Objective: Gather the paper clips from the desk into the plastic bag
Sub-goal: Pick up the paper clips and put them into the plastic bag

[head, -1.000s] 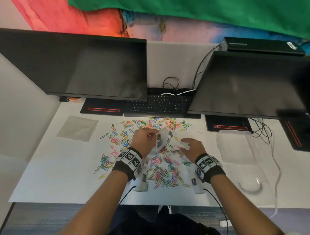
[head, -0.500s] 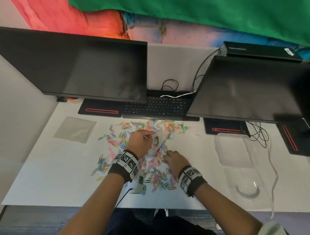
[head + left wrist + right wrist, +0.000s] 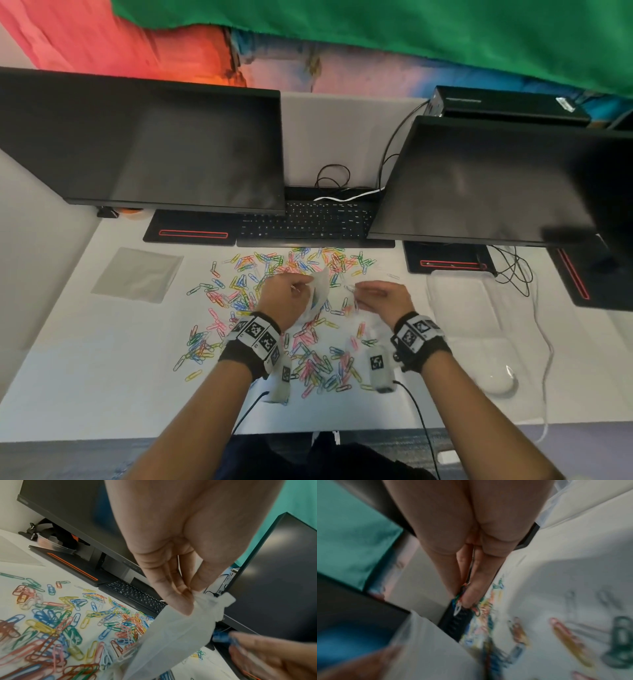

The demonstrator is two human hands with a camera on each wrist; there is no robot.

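- Pinching the bag (image 3: 317, 291) by its upper edge, the left hand (image 3: 284, 299) holds it up off the table (image 3: 85, 377) — thumb and fingers (image 3: 173, 599) meet on a bunched bit of the thin white plastic, so this grip is clamped on the bag.
- From that pinch the bag hangs down toward the near side, above the middle of the clips (image 3: 308, 363).
- Just right of the bag, the right hand (image 3: 387, 299) is raised off the table, its fingertips pointing left at the bag.
- Thumb and fingers (image 3: 471, 595) of the right hand are pressed together on a few clips, some blue and green, one pale one sticking out at the tip — a grip clamped on clips.
- A small gap shows between those fingertips and the bag in the head view.
- Loose clips in many colours lie scattered across the white table, from just near the keyboard (image 3: 308, 222) to the near side between the two wrists, more thickly to the left and centre.
- Two dark monitors stand at the far side, left (image 3: 144, 147) and right (image 3: 486, 178), with the keyboard between and below them.
- A grey square sheet (image 3: 137, 274) lies flat on the table, left of the clips and apart from them.
- A clear plastic tray (image 3: 462, 298) sits right of the right hand, and a white mouse (image 3: 500, 380) lies nearer, on the right.
- The right-wrist view is blurred; no count of held clips is possible.
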